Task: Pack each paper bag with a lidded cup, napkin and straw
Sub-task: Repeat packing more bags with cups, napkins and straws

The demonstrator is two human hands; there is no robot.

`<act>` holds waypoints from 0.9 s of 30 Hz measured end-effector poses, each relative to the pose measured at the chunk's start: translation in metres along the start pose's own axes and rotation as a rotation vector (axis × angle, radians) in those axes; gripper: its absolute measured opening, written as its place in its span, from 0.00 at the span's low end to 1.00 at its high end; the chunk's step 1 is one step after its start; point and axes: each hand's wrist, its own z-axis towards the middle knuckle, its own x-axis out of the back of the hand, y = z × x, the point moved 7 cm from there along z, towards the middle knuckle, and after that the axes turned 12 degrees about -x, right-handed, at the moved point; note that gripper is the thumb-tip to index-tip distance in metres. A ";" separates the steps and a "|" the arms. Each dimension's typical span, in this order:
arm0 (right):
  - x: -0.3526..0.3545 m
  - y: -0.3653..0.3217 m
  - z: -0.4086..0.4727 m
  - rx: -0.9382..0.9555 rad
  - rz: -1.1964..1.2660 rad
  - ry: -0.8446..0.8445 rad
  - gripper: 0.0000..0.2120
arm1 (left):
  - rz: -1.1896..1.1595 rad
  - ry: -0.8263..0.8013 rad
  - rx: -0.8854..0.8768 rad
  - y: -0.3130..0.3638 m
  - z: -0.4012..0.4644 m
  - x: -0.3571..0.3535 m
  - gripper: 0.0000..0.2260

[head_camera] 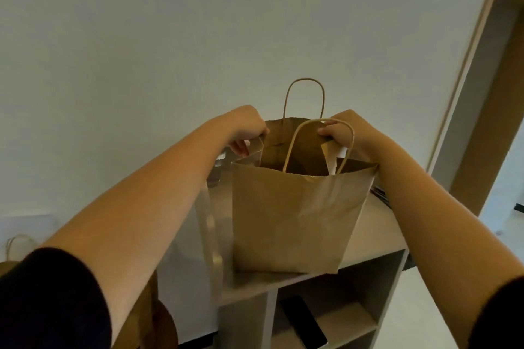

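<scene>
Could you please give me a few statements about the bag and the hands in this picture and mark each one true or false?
1. The paper bag stands upright on top of the shelf unit. True.
2. The left hand hangs free, touching nothing. False: it holds the bag's top edge at the left side.
3. The right hand has a grip on the bag's top edge at the right side. True.
4. Both handles of the bag lie folded flat. False: both stand up above the opening.
5. A dark flat thing, perhaps a phone, lies in a compartment under the bag. True.
6. The bag's mouth is folded shut. False: it is held open.
</scene>
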 end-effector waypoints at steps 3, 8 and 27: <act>-0.020 0.010 0.035 -0.008 -0.033 -0.065 0.18 | -0.036 0.058 0.108 -0.024 0.015 -0.004 0.08; -0.033 0.019 0.072 -0.037 0.014 -0.140 0.13 | -0.265 0.165 0.271 -0.058 0.030 -0.008 0.09; 0.017 -0.138 -0.021 0.386 0.108 0.133 0.08 | -0.034 0.312 0.051 -0.031 -0.023 0.056 0.16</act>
